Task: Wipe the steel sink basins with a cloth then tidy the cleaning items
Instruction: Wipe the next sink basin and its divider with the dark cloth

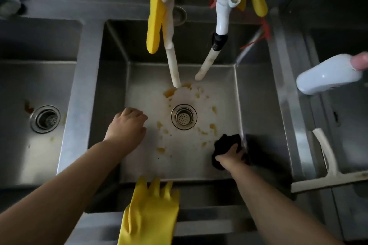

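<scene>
The middle steel basin point(111, 89) has yellow stains spread around its drain point(184, 116). My right hand point(232, 155) grips a dark cloth point(229, 141) against the basin floor at the right wall. My left hand point(127, 125) hovers low over the basin's left side, its fingers loosely curled and holding nothing. A yellow rubber glove point(149, 217) lies over the front rim. Another yellow glove point(157, 12) hangs over the taps point(221, 18) above the basin.
A second basin point(29, 145) with its own drain lies to the left. On the right ledge sit a white bottle point(328, 74) with a pink cap and a white squeegee point(328, 171). Two white hoses point(173, 65) hang down into the middle basin.
</scene>
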Motion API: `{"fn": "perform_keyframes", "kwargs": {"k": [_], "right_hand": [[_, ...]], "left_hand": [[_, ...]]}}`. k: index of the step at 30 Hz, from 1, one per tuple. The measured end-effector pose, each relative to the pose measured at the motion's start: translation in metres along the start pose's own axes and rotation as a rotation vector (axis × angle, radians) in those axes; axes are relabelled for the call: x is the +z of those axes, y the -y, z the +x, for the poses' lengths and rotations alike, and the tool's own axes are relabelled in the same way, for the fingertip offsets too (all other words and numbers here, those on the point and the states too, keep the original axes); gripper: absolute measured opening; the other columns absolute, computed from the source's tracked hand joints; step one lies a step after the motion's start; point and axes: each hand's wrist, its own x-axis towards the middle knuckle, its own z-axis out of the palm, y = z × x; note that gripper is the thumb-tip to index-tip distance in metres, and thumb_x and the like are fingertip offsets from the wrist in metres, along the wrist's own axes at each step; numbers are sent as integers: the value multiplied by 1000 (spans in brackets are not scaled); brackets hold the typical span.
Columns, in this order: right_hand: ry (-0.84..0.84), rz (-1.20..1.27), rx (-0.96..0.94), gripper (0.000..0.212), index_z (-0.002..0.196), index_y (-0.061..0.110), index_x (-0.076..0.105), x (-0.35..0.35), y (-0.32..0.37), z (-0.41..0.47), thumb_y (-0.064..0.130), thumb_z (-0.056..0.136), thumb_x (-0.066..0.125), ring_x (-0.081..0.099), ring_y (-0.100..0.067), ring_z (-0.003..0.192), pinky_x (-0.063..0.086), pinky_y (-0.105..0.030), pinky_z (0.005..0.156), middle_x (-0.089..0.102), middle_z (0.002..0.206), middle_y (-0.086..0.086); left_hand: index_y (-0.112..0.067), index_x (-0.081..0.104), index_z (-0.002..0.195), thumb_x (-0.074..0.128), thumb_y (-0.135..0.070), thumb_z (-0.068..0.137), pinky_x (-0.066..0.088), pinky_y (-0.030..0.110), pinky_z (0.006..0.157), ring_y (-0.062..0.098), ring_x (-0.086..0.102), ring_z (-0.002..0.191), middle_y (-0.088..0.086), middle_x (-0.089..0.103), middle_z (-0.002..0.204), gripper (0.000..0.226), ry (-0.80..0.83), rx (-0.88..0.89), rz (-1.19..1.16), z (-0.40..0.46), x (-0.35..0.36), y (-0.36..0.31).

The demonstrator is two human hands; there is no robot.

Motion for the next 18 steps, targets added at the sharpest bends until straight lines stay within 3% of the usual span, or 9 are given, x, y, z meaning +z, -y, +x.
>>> {"fn": "perform_keyframes", "kwargs": {"k": [4, 9, 14, 18], "right_hand": [[-17, -22, 32, 85, 149, 14, -14, 25, 7, 41, 48, 94, 42, -11, -37, 143, 5, -49, 115, -19, 155, -16], [-245, 7, 4, 87, 149, 10, -11, 64, 7, 73, 57, 93, 35, -13, -44, 140, 0, -51, 114, -18, 152, -27], [-396, 8, -30, 89, 150, 8, -4, 67, 26, 96, 56, 90, 41, -9, -45, 141, -1, -52, 113, -11, 152, -31], [-493, -58, -145, 82, 150, 10, -2, 52, 52, 123, 53, 93, 38, -10, -41, 142, -7, -48, 113, -10, 153, -28]], "left_hand": [[-22, 55, 125, 50, -25, 89, 29, 30, 104, 18, 37, 129, -3, 51, 135, 37, 56, 78, 2, 33, 36, -20], [-21, 43, 135, 52, -35, 87, 36, 35, 101, 23, 43, 126, 3, 45, 140, 51, 175, 14, 82, 69, 83, -27], [-8, 7, 147, 63, -46, 79, 27, 46, 110, 33, 20, 139, 16, 9, 154, 96, 350, -136, 221, 92, 116, -11], [-7, -2, 148, 66, -39, 79, 22, 46, 113, 38, 14, 140, 18, 0, 155, 102, 381, -133, 314, 105, 127, 0]]}}
